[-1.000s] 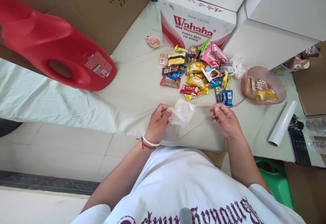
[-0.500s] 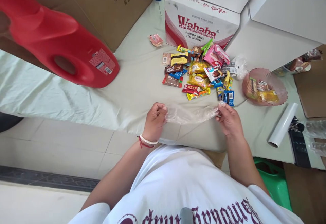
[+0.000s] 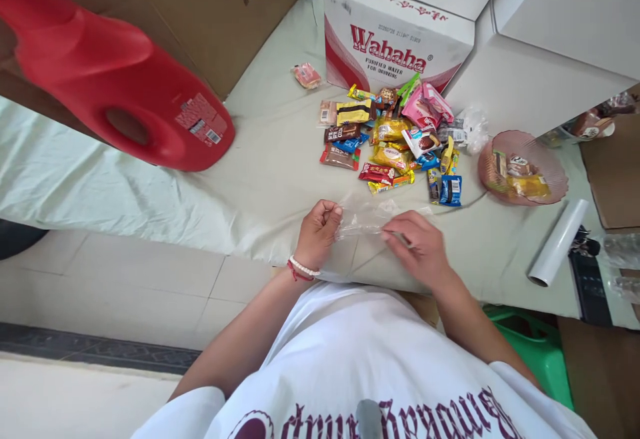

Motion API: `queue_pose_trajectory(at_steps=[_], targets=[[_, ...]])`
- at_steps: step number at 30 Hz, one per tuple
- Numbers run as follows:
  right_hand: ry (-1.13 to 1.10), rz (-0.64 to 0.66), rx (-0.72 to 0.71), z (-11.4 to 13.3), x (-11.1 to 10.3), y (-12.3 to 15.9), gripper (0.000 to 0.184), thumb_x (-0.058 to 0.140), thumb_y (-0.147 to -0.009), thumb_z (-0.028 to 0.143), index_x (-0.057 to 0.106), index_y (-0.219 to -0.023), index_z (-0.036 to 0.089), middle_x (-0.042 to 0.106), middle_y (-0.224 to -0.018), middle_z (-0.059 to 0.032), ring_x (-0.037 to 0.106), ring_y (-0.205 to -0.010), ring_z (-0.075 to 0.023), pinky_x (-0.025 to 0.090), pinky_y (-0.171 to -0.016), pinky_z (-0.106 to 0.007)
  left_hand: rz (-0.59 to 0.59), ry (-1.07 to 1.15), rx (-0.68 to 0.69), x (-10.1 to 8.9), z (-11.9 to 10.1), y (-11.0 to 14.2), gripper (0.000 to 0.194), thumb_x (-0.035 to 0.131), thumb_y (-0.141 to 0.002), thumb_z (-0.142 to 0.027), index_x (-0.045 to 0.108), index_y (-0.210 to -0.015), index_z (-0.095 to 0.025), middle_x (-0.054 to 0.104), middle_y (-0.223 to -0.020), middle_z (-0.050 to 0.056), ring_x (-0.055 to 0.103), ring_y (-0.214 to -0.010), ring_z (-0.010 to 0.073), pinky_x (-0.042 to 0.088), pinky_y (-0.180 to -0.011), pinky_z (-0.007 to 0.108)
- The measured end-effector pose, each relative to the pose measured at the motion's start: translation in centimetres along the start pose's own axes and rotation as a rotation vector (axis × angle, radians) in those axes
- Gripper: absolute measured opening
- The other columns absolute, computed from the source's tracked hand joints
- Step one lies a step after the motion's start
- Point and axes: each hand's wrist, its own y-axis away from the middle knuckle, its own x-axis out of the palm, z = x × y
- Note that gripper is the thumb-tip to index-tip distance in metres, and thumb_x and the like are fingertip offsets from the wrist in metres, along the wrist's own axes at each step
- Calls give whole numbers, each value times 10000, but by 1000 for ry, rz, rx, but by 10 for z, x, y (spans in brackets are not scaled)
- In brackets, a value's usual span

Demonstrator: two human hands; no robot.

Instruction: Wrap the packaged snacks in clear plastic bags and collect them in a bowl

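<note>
A clear plastic bag [image 3: 363, 219] stretches between my hands above the front of the cloth-covered table. My left hand [image 3: 320, 229] pinches one end of it between thumb and bent fingers. At the bag's lower right edge, my right hand [image 3: 417, 246] has its thumb and fingertips closed on the film, slightly blurred. Just beyond the bag lies a pile of wrapped snacks [image 3: 393, 156] in yellow, red, brown, pink and blue wrappers. A blue snack packet [image 3: 451, 190] sits closest to my right hand.
A pink glass bowl [image 3: 560, 186] holding several snacks stands right of the pile. Behind is a Wahaha water carton [image 3: 395, 49]. A large red jug [image 3: 165, 119] leans in on the left. A white roll [image 3: 557, 242] and a green stool [image 3: 545, 352] are at right.
My right hand has moved left from the bag's far end, closer to my left hand. The left hand has shifted slightly right, still pinching the bag.
</note>
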Motion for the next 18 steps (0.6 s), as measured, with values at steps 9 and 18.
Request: queue_pose_trajectory(at_steps=[9, 18], targets=[[-244, 243, 102, -2, 43, -33, 176, 614, -975, 336, 705, -878, 221, 638, -788, -16, 556, -670, -139, 442, -641, -264, -39, 194, -48, 2, -4, 1, 537, 718, -792, -697, 561, -977, -218, 393, -565, -101, 342, -452, 69, 278, -424, 202], [-551, 103, 603, -1, 41, -32, 345, 742, -810, 552, 682, -782, 213, 483, -612, 43, 358, -544, -107, 262, -503, -247, -3, 234, -146, -11, -10, 7, 318, 722, -788, -490, 607, -808, -194, 440, -582, -61, 333, -482, 71, 225, -463, 214]])
